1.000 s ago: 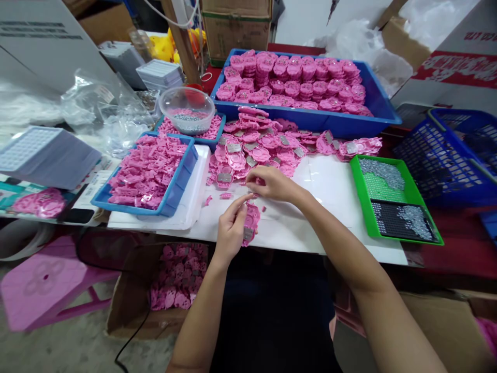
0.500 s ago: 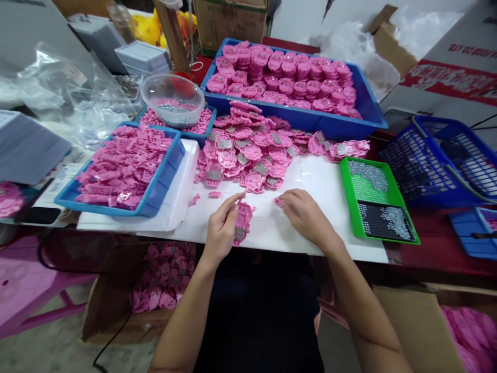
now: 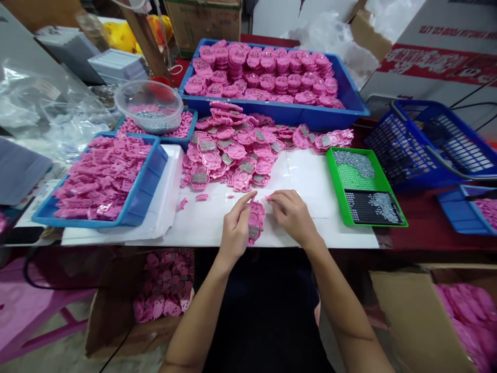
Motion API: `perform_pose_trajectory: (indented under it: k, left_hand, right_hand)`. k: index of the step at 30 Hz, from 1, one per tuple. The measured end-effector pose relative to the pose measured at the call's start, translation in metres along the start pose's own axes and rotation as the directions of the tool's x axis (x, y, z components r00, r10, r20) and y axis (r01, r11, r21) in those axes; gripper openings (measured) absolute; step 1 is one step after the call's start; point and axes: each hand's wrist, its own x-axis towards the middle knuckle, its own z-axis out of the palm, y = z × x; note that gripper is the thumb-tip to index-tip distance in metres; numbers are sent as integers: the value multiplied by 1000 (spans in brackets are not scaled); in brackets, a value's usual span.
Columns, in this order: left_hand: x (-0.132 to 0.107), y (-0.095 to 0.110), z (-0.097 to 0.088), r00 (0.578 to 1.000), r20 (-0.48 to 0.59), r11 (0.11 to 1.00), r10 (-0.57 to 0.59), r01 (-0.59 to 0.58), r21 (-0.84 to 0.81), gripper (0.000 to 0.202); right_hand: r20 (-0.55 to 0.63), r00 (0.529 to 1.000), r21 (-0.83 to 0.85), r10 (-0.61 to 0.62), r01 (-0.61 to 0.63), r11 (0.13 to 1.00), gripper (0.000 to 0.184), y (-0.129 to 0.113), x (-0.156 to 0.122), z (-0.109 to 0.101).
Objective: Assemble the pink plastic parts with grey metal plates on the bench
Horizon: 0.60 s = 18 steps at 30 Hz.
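Am holding pink shell (image 3: 255, 220) upright in left hand (image 3: 235, 233) grip; right hand (image 3: 291, 215) pinching small pink piece (image 3: 267, 198) just right of it.

Bare white board (image 3: 310, 181) lies open between the pink parts heap (image 3: 233, 150) and green tray (image 3: 363, 186).
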Motion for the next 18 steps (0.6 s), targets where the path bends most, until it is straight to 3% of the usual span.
perform_pose_trajectory:
  k: [3,6,13,18]
  left_hand:
    - [-1,-5,1,1000,-15,1000,-6,6,6,42]
    - [-2,-7,-1,999,-11,998,44,-44,34,41]
    - [-6,-10,-3,996,29,993,86,-88,82,43]
    - [-8,-9,-1,991,24,982,128,-130,134,42]
  right_hand:
    - [-135,986,189,94,-67,980,13,-12,-2,-5]
    - [-203,975,287,86,-24,958,17,-30,-6,-1]
    - [-280,960,154,-18,64,986,29,-50,-18,26]
    - [-311,949,82,-52,81,993,37,-51,-24,28]
